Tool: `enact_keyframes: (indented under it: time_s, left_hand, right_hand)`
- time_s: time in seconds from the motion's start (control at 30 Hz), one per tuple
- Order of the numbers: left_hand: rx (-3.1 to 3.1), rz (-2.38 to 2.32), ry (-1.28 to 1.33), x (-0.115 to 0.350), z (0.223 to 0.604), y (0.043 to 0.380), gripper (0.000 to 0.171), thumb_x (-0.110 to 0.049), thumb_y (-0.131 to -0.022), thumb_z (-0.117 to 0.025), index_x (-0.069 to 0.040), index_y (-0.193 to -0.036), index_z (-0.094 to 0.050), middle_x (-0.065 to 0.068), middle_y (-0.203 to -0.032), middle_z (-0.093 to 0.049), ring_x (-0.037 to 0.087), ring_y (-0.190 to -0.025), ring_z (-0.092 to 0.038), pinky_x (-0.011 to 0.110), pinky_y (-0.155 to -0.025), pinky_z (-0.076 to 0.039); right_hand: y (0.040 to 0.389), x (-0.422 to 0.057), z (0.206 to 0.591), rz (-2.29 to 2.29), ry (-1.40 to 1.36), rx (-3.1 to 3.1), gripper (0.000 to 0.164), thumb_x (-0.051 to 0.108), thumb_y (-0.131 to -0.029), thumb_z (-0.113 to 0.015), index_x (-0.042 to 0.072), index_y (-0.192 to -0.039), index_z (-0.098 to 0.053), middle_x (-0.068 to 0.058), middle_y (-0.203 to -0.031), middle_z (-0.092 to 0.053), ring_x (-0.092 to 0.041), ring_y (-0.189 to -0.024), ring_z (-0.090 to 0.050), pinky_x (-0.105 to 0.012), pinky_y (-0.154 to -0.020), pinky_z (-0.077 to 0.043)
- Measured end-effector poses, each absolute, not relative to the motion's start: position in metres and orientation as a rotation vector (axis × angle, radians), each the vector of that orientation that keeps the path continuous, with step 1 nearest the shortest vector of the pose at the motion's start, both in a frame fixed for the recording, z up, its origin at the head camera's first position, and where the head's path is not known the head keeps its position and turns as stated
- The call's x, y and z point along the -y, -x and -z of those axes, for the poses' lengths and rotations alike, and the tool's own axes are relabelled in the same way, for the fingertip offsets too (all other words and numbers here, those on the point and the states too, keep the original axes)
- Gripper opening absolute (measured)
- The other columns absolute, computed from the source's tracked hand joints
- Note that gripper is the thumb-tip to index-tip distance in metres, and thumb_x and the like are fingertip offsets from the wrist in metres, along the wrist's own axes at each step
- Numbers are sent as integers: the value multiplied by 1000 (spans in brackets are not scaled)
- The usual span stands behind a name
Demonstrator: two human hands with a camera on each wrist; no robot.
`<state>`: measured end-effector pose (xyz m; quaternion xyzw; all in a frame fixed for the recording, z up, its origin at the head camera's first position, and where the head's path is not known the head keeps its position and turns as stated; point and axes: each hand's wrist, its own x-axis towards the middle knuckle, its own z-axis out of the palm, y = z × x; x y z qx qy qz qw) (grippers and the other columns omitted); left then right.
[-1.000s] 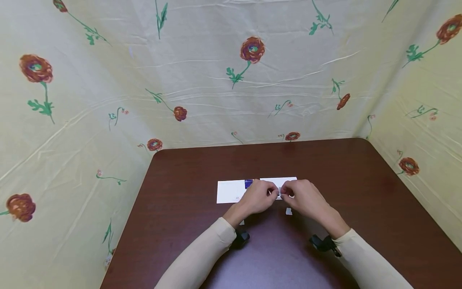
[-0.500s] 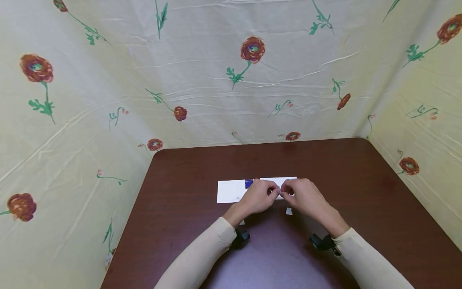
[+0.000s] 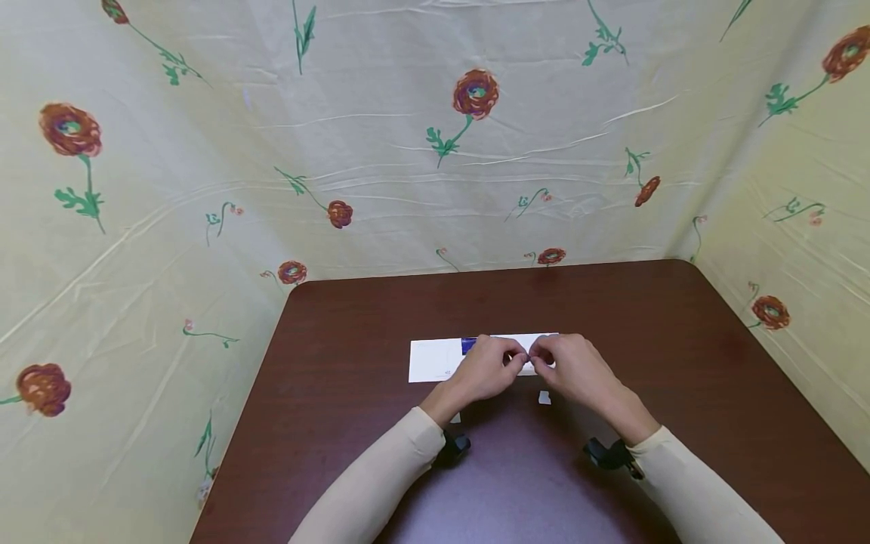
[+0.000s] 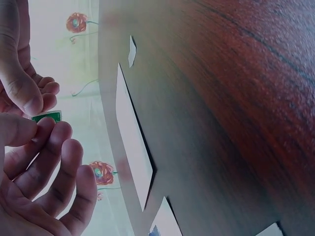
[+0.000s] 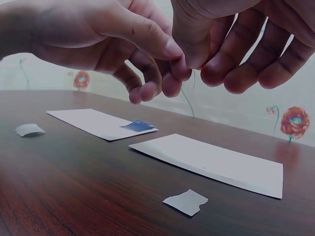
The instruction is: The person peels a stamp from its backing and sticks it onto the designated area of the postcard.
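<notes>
Fingertips of both hands meet above a white envelope-like card (image 3: 516, 338) on the table. A small green sticker (image 4: 53, 116) with a pale edge is pinched between the thumb and fingers of my left hand (image 3: 486, 369). The thumb and fingers of my right hand (image 3: 578, 370) pinch close against its other edge, partly covering it. To the left lies a second white card (image 3: 431, 361) with a blue sticker (image 3: 468, 346) at its upper right corner. In the right wrist view, the held sticker is hidden behind fingers.
A torn white paper scrap (image 3: 544, 397) lies near the right card. Another white scrap (image 3: 456, 418) shows beside the left forearm. The brown table (image 3: 367, 453) meets a flowered sheet (image 3: 381, 136) at its back and sides.
Both hands stay almost in place, with the fingertips shifting slightly as they work at the small piece. The cards and scraps have not moved.
</notes>
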<state>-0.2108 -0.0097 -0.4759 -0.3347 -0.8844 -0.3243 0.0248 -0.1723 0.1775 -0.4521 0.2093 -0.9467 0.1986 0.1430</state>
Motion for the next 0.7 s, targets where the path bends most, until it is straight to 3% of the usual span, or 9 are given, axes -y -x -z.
enact_keyframes:
  time_s: [0.7]
  left_hand:
    - [2692, 1043, 914, 15, 468, 217, 9, -21, -93, -69, -17, -93, -76, -10, -75, -67, -1, -62, -55, 14, -54, -44]
  right_hand:
    - [177, -183, 439, -567, -599, 2738, 6, 12, -85, -70, 16, -81, -70, 10, -68, -58, -8, -60, -47, -25, -56, -40]
